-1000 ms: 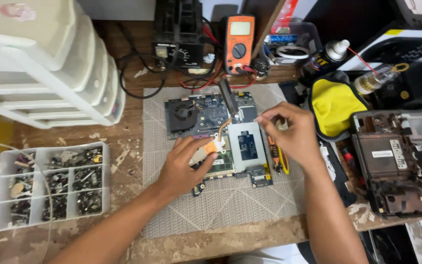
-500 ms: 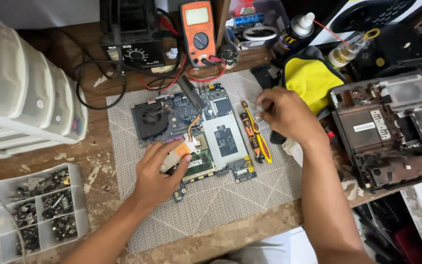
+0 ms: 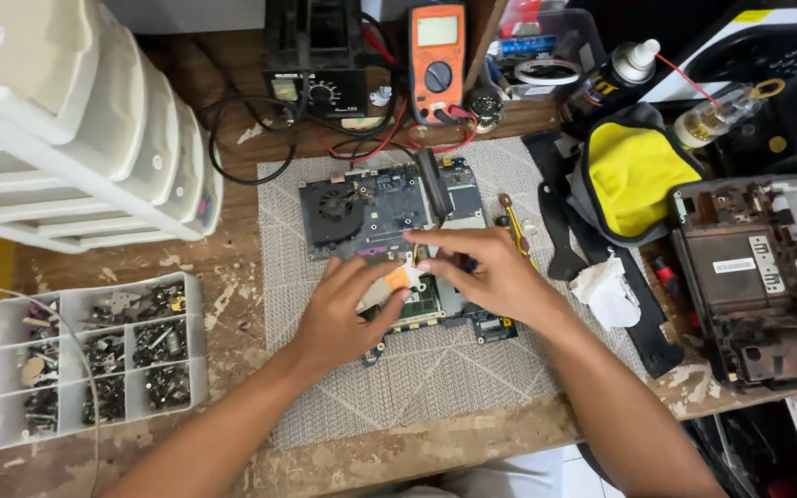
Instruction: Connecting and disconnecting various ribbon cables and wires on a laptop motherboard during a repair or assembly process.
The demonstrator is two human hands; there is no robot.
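Two bare forearms enter from the lower edge of the view, one from the lower left and one from the lower right. No sleeves, gloves, wristbands, watches or rings are visible on either arm. The left hand (image 3: 348, 318) and the right hand (image 3: 491, 272) are both uncovered, with short, unpainted nails on the fingers (image 3: 435, 242) that show. Fine hair is visible along both forearms. Between the forearms, at the bottom edge, a strip of pale, whitish-grey clothing appears; its kind cannot be told.
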